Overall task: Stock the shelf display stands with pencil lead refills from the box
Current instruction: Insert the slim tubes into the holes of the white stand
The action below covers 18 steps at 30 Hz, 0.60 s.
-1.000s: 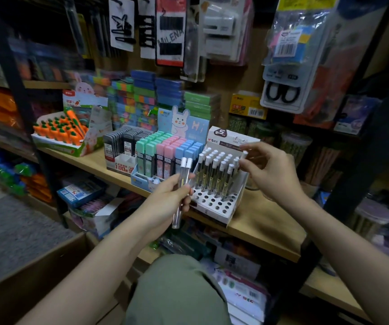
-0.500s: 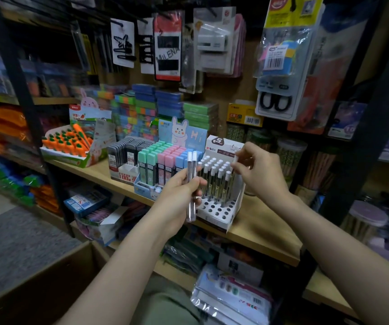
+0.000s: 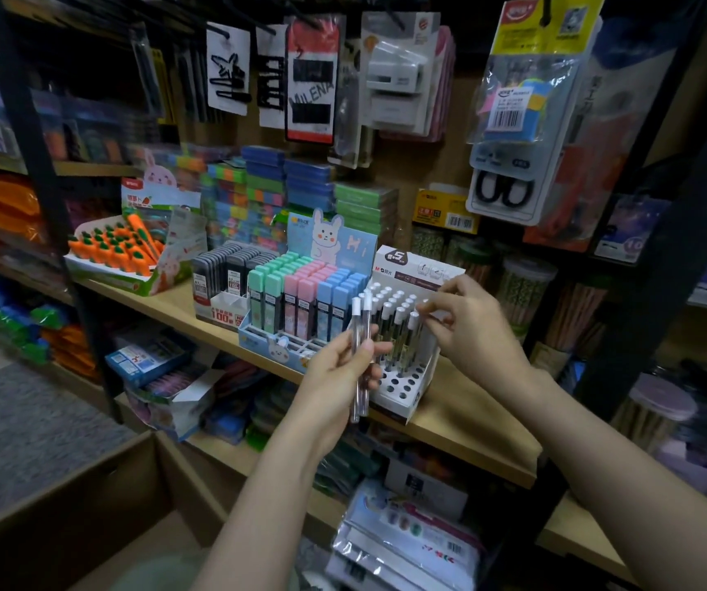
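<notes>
My left hand (image 3: 334,373) grips two spare refill tubes (image 3: 361,356) upright before the white display stand (image 3: 407,377) on the shelf (image 3: 471,424), my right hand (image 3: 466,326) pinching a seated tube's cap (image 3: 414,321) — light, stiff, slick plastic, I judge, best held mid-barrel.

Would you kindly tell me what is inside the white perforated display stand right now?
The white display stand holds upright clear refill tubes with white caps in its rear holes; front holes are empty. The right hand covers its right rear corner, the left hand some left holes.
</notes>
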Motion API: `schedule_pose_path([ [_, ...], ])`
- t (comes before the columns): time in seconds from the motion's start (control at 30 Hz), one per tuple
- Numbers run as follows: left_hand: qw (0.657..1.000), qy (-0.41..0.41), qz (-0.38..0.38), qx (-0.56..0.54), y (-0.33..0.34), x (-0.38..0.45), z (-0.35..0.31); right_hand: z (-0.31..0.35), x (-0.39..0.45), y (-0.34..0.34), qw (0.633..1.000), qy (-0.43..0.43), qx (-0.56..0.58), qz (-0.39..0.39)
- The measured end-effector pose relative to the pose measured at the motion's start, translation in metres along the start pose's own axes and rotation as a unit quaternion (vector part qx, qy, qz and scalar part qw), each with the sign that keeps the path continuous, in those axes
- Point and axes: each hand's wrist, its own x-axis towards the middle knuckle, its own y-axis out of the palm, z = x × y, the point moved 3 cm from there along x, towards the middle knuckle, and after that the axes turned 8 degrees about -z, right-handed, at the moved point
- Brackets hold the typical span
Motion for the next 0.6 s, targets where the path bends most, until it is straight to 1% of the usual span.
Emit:
schedule_pose_path([
  [0.07, 0.999, -0.004, 0.032, 0.001, -0.001, 0.001, 0.001, -0.001, -0.003, 0.000, 1.000, -0.012, -0.016, 0.014],
  [0.1, 0.999, -0.005, 0.051, 0.004, -0.001, 0.002, 0.001, -0.001, -0.003, -0.002, 1.000, -0.007, -0.013, 0.008],
  [0.2, 0.996, -0.007, 0.087, 0.010, -0.001, 0.003, 0.002, 0.001, 0.000, -0.011, 0.996, 0.049, 0.053, -0.045],
  [0.23, 0.995, -0.009, 0.095, 0.016, 0.000, 0.003, 0.003, 0.004, 0.002, -0.012, 0.993, 0.072, 0.086, -0.046],
  [0.3, 0.994, -0.015, 0.105, 0.018, 0.004, 0.004, 0.007, 0.013, 0.005, -0.010, 0.982, 0.109, 0.155, -0.011],
  [0.37, 0.993, -0.016, 0.117, 0.018, 0.006, 0.004, 0.008, 0.021, 0.005, -0.006, 0.971, 0.124, 0.204, 0.016],
  [0.47, 0.989, -0.024, 0.146, 0.008, 0.009, 0.003, 0.008, 0.021, 0.004, -0.010, 0.949, 0.148, 0.276, 0.023],
  [0.6, 0.985, -0.040, 0.168, -0.015, 0.014, 0.002, 0.008, 0.023, 0.000, -0.018, 0.947, 0.144, 0.283, 0.056],
])
